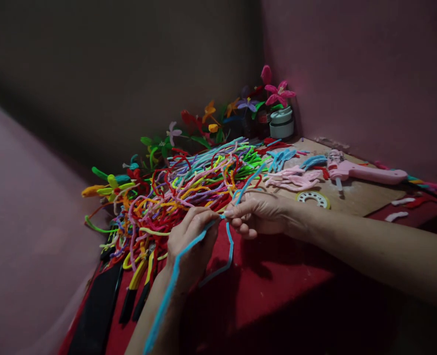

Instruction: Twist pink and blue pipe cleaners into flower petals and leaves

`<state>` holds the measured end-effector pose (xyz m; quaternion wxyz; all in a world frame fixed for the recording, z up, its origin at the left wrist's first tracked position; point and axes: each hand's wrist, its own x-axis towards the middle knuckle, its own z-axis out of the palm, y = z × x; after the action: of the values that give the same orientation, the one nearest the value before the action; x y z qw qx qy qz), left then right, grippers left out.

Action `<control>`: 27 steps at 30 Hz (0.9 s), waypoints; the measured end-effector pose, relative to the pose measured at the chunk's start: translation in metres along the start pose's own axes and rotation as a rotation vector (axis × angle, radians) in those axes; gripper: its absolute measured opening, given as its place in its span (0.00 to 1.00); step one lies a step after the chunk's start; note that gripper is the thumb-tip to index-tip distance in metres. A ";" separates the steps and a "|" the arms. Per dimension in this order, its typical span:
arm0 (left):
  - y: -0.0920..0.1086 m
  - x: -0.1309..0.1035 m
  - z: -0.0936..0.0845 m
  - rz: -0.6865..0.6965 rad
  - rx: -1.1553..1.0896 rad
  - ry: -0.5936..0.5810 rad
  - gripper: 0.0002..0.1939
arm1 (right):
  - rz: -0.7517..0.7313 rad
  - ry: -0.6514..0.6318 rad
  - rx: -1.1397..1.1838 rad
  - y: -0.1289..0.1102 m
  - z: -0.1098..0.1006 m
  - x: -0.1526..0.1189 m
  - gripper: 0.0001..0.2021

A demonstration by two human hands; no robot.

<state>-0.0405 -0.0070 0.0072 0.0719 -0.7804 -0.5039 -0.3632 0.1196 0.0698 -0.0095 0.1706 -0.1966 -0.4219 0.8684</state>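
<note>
Two bare hands meet above the red table, just on the near side of a tangled heap of colored pipe cleaners that crowds the left and middle. The hands hide parts of its near edge. At the heap's near left lie pliers with yellow and black handles, beside a flat black slab. Fuzzy flowers in purple, orange, red and pink line the far side, next to a pale, round lidded container. To the right, a tan board bears a pink glue gun, a bundle of soft pink strips, some bent blue strips and a yellow-rimmed roll. Small white fuzzy pieces lie at the board's near right.

Blue pipe cleaners are between the hands, over the table: one length runs toward the near left with a bend, one rises to the far right, and another hangs down in angled bends. They look thin and velvety. The left hand has its fingers curled and closed on the blue strands; the right hand pinches them between thumb and finger, its other fingers loosely curled.
</note>
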 end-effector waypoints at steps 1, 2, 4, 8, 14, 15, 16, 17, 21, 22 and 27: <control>0.001 0.001 0.000 -0.041 -0.013 -0.023 0.04 | -0.051 0.030 -0.110 0.000 0.001 -0.001 0.06; 0.002 0.001 0.000 -0.112 -0.041 -0.048 0.04 | -0.122 0.065 -0.242 0.000 0.002 -0.002 0.06; 0.004 0.003 0.002 -0.350 -0.194 -0.109 0.04 | -0.354 0.161 -0.555 0.001 0.005 -0.004 0.06; 0.004 0.008 0.002 -0.978 -0.929 -0.262 0.09 | -0.921 0.294 -1.148 0.004 0.010 -0.009 0.06; -0.002 0.012 -0.003 -1.267 -1.529 -0.308 0.08 | -1.122 0.195 -1.472 0.005 0.011 -0.013 0.11; -0.001 0.011 -0.003 -1.253 -1.533 -0.295 0.07 | -1.128 0.230 -1.447 0.006 0.011 -0.013 0.11; 0.000 0.010 -0.003 -1.218 -1.513 -0.271 0.07 | -1.127 0.277 -1.397 0.006 0.012 -0.012 0.10; 0.001 0.009 -0.003 -1.157 -1.472 -0.227 0.07 | -1.110 0.330 -1.323 0.006 0.013 -0.011 0.09; 0.008 0.005 -0.001 -0.828 -1.149 -0.031 0.09 | -0.812 0.413 -0.878 0.004 0.020 -0.009 0.06; 0.009 0.004 -0.001 -0.760 -1.038 -0.019 0.12 | -0.722 0.381 -0.776 0.003 0.021 -0.008 0.06; 0.010 0.000 -0.002 -0.403 -0.555 0.049 0.04 | -0.448 0.159 -0.389 0.005 0.018 -0.003 0.07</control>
<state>-0.0327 -0.0130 0.0112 -0.2043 -0.6460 -0.5279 -0.5121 0.1130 0.0538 -0.0025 0.3492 -0.1950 -0.5986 0.6940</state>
